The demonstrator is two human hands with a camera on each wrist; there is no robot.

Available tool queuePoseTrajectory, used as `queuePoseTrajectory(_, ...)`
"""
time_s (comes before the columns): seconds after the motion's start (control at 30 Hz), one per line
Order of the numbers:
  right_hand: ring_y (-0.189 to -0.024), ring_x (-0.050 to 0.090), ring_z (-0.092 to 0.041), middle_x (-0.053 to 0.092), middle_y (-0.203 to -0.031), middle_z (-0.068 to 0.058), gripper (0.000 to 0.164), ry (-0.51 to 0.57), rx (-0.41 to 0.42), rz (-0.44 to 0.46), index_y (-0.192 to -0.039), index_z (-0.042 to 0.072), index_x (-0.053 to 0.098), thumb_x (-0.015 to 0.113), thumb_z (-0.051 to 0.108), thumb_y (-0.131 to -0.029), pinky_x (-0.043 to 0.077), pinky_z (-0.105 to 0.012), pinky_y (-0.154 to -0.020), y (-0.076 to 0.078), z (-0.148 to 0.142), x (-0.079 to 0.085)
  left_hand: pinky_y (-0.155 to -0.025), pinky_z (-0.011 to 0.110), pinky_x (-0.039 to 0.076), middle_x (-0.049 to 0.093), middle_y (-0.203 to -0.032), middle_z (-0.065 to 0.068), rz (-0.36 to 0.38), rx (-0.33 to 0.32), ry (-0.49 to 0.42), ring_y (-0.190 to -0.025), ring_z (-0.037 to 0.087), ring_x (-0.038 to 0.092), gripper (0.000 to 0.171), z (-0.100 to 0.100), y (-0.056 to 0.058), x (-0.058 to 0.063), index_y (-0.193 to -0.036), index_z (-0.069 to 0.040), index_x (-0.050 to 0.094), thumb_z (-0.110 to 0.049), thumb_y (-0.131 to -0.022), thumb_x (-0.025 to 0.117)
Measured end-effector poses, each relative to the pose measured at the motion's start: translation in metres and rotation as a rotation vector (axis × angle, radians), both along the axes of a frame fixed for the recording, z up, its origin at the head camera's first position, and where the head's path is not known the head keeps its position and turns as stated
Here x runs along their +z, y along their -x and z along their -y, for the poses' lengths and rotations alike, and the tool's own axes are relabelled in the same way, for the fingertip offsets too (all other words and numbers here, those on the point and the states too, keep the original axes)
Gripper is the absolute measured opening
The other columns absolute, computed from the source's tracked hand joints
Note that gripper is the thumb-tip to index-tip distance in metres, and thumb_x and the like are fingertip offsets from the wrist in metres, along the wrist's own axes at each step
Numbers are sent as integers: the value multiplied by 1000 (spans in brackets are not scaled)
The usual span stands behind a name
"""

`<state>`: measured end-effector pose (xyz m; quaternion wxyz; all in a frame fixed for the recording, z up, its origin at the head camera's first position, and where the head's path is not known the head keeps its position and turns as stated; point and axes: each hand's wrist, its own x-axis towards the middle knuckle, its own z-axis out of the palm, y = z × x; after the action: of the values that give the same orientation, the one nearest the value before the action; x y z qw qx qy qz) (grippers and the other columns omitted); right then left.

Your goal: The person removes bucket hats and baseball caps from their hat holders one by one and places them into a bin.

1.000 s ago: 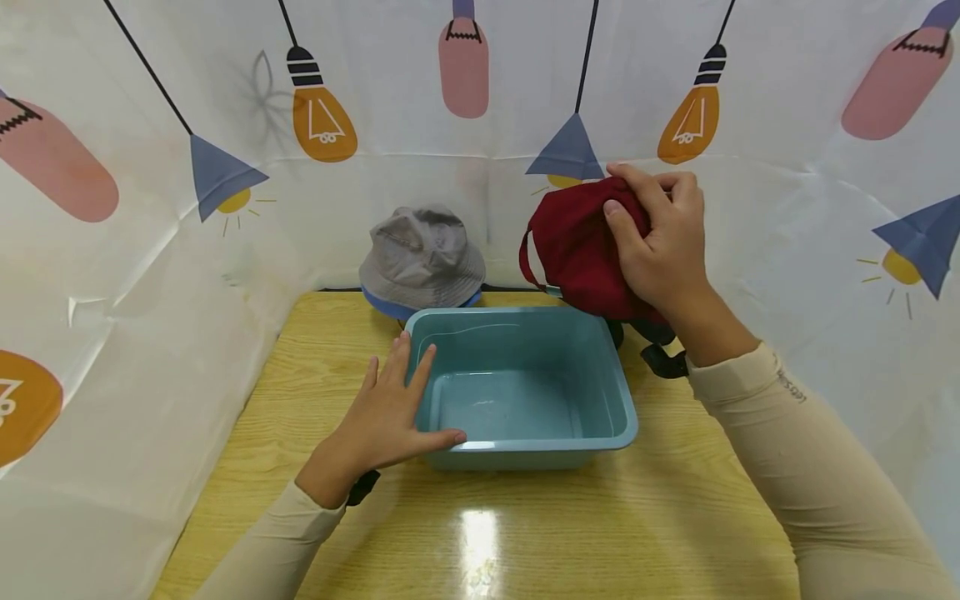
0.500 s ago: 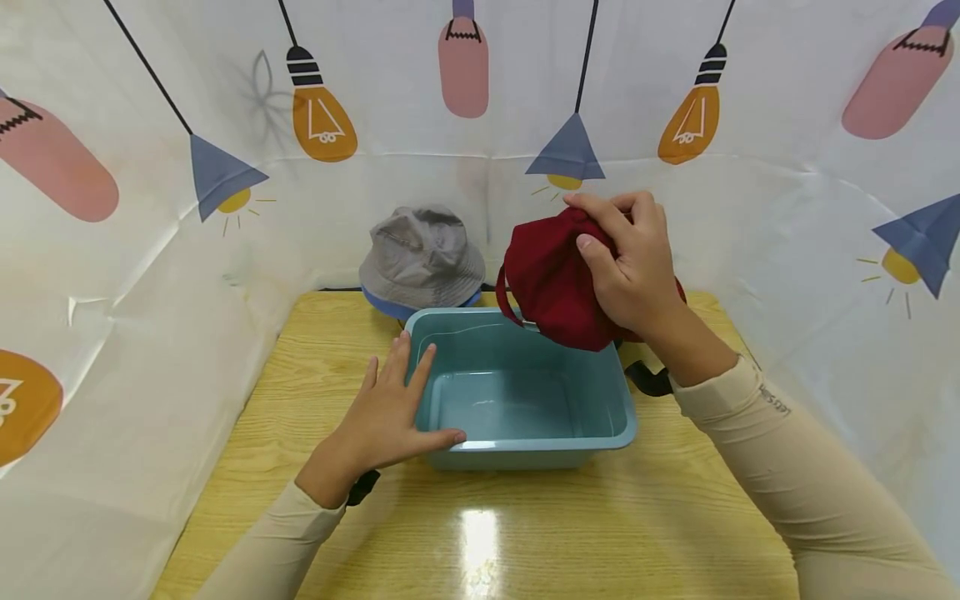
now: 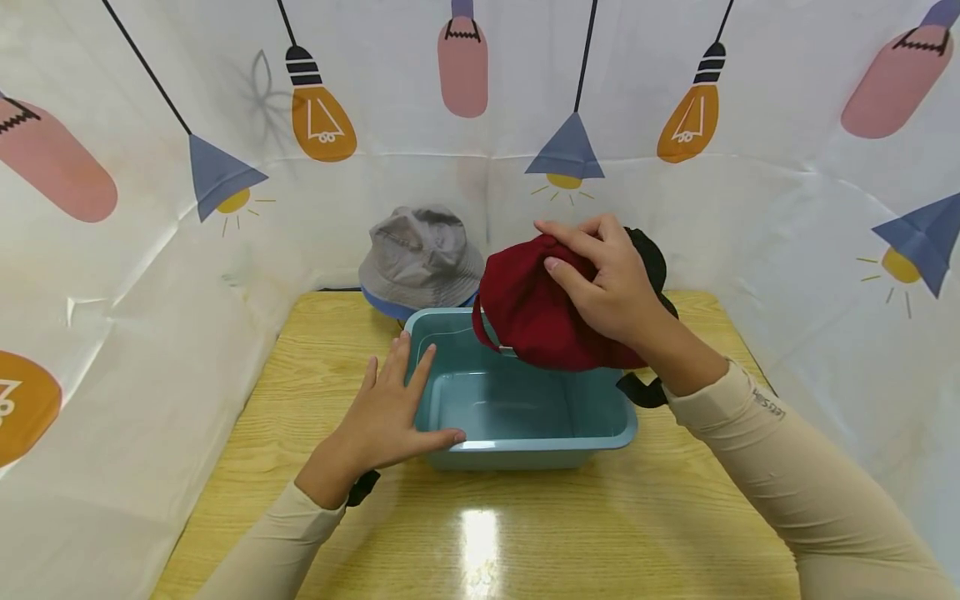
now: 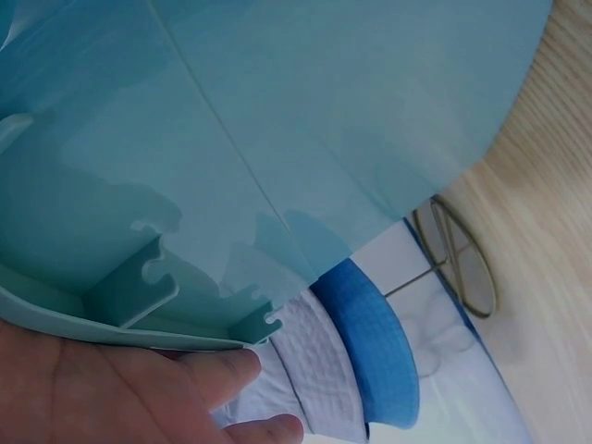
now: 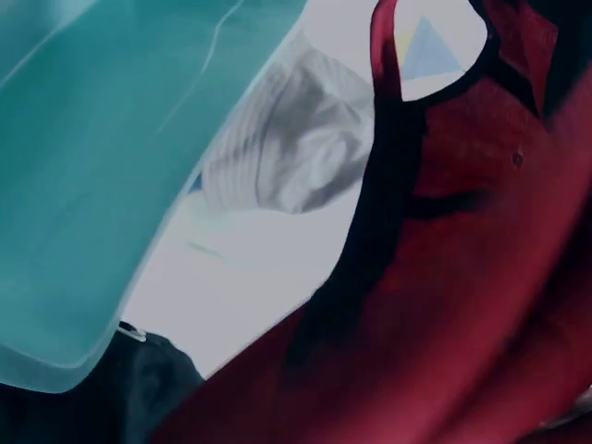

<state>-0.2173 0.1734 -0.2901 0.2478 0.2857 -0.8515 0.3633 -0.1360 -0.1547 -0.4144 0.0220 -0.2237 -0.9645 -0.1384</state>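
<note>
My right hand [image 3: 603, 287] pinches a red baseball cap [image 3: 525, 308] by its crown and holds it over the back right part of a blue plastic basin [image 3: 498, 450]. The cap's strap side faces left. In the right wrist view, the cap's inside [image 5: 444, 268] shows a black band and the strap opening. My left hand [image 3: 382, 417] rests on the basin's left side, fingers spread and thumb across the front rim. Seen in the left wrist view, its fingers [image 4: 227, 375] lie along the basin's rim.
A grey bucket hat [image 3: 423, 258] stands behind the basin at the back left, with a blue brim [image 4: 375, 347] beneath it and a wire stand [image 4: 453, 259] close by. A black cap [image 3: 648, 258] shows behind my right hand. Printed white sheeting [image 3: 487, 192] encloses the wooden table [image 3: 600, 533].
My right hand has carried the red cap left and down, from the basin's back right corner to above the basin. The black cap has come into sight behind it. My left hand has stayed put.
</note>
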Motion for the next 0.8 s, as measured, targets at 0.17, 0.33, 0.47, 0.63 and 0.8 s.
queuePoseTrajectory(0.17, -102, 50, -13, 57, -111, -5, 44, -23, 27, 66, -140, 35, 67, 72, 25, -98, 47, -35, -76, -2, 0, -1, -123, 71, 8, -1, -174, 21, 7, -1, 3, -161, 38, 0, 125, 0, 1, 0, -168, -18, 11, -94, -77, 51)
queuePoseTrajectory(0.33, -100, 51, -10, 58, -108, 0, 42, -38, 62, 98, -137, 34, 70, 76, 25, -96, 49, -30, -72, -3, 1, -3, -122, 72, 10, 2, -173, 23, -8, -5, -2, -161, 39, 3, 125, 1, 2, -1, -168, -17, 13, -93, -77, 53)
queuePoseTrajectory(0.47, -100, 51, -9, 58, -108, 1, 43, -76, 89, 95, -137, 32, 70, 77, 24, -95, 49, -29, -73, -4, 2, -7, -122, 72, 11, 2, -173, 23, -13, -6, -6, -161, 39, 3, 126, 1, 2, -2, -168, -17, 13, -93, -77, 53)
queuePoseTrajectory(0.63, -100, 51, -10, 59, -109, 0, 43, -129, 125, 60, -136, 30, 71, 77, 23, -95, 51, -30, -74, -7, 7, -10, -122, 73, 11, 3, -173, 22, -18, -8, -12, -161, 39, 3, 127, 1, 3, -3, -169, -19, 7, -93, -77, 54)
queuePoseTrajectory(0.8, -100, 53, -10, 60, -108, -1, 44, -135, 152, 28, -136, 28, 71, 79, 23, -93, 53, -30, -72, -12, 15, -11, -123, 71, 11, 1, -174, 20, -13, -4, -18, -161, 37, 2, 130, 1, 3, -4, -169, -18, 3, -94, -76, 53)
